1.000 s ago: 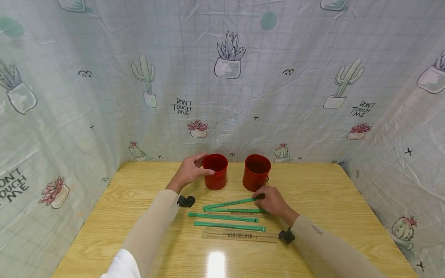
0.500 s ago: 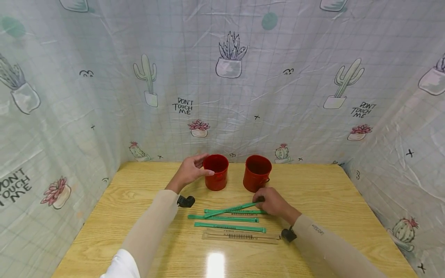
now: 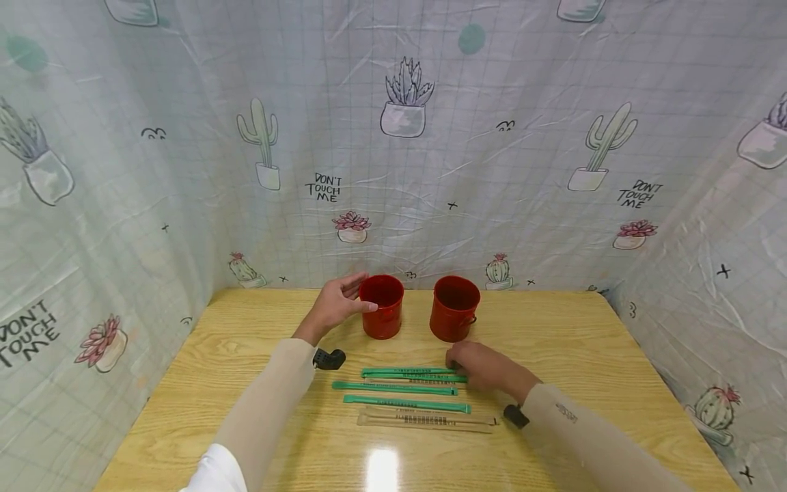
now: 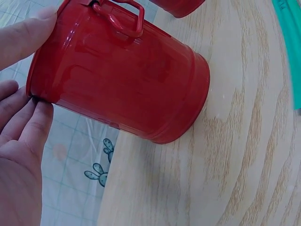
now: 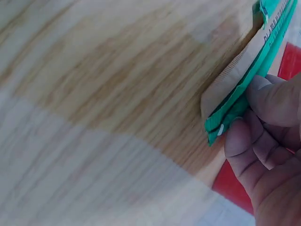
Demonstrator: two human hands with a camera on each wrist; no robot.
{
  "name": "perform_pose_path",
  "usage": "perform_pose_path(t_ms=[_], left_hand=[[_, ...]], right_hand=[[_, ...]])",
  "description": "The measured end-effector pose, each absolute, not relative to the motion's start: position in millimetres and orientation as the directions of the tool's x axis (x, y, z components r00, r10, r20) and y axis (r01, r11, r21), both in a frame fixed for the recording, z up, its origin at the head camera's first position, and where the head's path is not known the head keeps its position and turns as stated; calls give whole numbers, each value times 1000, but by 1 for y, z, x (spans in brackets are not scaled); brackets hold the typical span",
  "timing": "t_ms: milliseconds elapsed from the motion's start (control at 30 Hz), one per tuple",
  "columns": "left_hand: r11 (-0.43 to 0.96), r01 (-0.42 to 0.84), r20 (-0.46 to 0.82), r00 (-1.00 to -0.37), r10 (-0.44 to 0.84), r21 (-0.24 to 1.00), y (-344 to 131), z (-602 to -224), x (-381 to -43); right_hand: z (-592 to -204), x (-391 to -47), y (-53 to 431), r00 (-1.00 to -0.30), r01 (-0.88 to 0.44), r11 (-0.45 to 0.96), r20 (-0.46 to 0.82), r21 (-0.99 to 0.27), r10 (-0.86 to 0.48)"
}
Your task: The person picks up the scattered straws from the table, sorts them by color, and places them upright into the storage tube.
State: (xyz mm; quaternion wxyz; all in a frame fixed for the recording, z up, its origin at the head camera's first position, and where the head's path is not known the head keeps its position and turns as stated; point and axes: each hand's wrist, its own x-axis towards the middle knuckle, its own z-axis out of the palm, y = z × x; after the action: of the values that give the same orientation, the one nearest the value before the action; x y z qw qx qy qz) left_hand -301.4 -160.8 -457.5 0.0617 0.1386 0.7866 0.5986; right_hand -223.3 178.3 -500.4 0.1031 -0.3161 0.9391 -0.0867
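Observation:
In the head view my left hand holds the left red bucket at its rim. The left wrist view shows the thumb on one side of that rim and the fingers on the other, with the bucket's red wire handle between bucket and camera. My right hand pinches the right end of a green paper-wrapped straw. This straw lies alongside another green one, with a brown wrapper beside them in the right wrist view. Part of the straws' right ends is hidden by my fingers.
A second red bucket stands to the right, just beyond my right hand. Nearer lie two more green wrapped straws, one at the front, and brown wrapped straws. A patterned curtain closes off the table's back and sides.
My right hand has lowered the slanted green straw and drawn it slightly towards me, so it now lies parallel to the others. The left hand and both buckets have stayed put.

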Motion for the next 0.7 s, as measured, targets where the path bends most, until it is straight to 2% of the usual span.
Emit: perform_pose_path(t_ms=[167,333,500,700], left_hand=[[233,142,69,-953,295,962,-161,-458,-301],[229,136,66,-954,292,964,-161,-457,-301],[213,132,65,-953,295,968,-159,-454,-300],[178,111,56,-957,286,978,-161,-451,-299]], right_hand=[[-497,-216,173,-750,-637,770,-192,-50,-633],[-493,-212,173,-744,-652,758,-203,13,-636],[-481,-210,179,-740,-666,746,-110,-9,-663],[-464,-212,183,-695,-714,677,61,-177,-717]])
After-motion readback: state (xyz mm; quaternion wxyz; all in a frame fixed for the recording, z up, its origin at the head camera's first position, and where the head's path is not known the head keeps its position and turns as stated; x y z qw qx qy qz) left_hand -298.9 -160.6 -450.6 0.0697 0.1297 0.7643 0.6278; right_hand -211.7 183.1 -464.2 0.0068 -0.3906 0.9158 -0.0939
